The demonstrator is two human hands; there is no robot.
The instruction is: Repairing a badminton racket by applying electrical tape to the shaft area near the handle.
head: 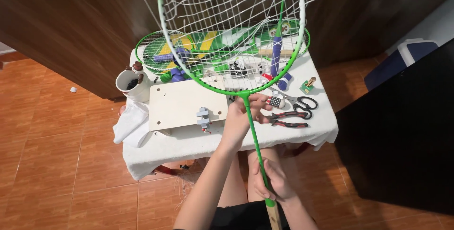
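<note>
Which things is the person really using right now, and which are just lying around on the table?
In use:
- green racket with cut, loose strings
- left hand at the racket's throat
- right hand on the shaft, low down

Lying about:
- scissors
- red-handled pliers
- wooden board with a small clamp
- white mug
- other green rackets
- white cloth

Small keypad gadget with a screen on the cluttered worktop

A little white device (275, 101), its grid of dark keys facing up (display too small to read), lies beside the scissors (298, 101); no packages, labels or signs can be made out.
</note>
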